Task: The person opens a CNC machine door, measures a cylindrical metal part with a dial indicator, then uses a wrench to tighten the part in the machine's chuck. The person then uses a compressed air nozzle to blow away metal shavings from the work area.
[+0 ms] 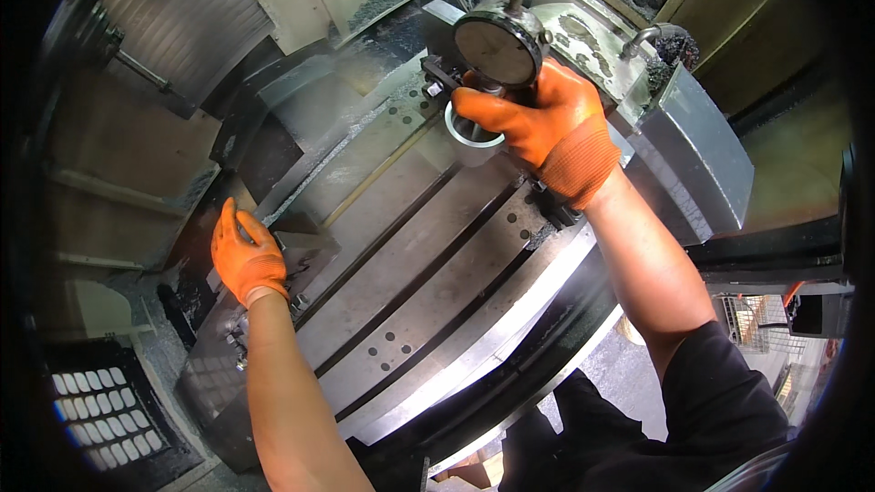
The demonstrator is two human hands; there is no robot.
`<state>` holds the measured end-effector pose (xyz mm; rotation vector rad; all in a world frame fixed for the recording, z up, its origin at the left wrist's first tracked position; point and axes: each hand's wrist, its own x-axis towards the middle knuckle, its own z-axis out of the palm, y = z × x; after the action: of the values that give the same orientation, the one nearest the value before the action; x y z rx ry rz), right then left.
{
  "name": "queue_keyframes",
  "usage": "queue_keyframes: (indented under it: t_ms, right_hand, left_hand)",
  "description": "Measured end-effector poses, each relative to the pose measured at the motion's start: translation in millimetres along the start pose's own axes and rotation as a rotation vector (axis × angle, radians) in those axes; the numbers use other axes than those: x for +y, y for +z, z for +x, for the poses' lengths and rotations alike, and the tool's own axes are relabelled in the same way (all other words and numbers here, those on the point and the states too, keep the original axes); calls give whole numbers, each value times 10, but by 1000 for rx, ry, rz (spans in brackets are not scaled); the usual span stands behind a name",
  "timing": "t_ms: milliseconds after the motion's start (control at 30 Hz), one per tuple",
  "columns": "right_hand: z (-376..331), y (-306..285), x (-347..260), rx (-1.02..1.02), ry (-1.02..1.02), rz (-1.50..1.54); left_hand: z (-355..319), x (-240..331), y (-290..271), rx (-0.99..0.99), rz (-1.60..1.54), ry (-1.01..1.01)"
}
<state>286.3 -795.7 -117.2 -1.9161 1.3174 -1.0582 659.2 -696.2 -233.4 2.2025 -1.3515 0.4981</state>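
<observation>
In the head view, our right hand (558,123) has its fingers clamped on the gauge (497,50), apparently around the neck; the grip is partly hidden by the glove. The round dial sits just above those fingers, and an open metal ring (476,157) lies just below the thumb. Whether the gauge's lower end reaches inside the ring, we cannot tell.

We judge the gauge stiff and rather top-heavy, with a fragile dial that a knock could upset. The neck below the dial looks the best place to hold; we would keep our fingers off the face. Any oil would make it slippery, though the gloves should help. The ring looks rigid and fairly solid, best taken by its outer wall.

Our left hand (248,255) holds nothing we can see: thumb and fingers stand slightly apart, beside a metal block (312,255) at the slotted bed's (424,255) left end.
</observation>
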Motion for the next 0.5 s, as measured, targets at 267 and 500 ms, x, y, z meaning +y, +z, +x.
queue_keyframes:
  t_ms: [267,500]
  right_hand:
    - [-17,121,202,170,-118,-40]
    - [-7,108,-70,142,194,452]
  left_hand:
    - [-10,-2,-29,52,25,15]
    - [-3,47,-72,57,14,-6]
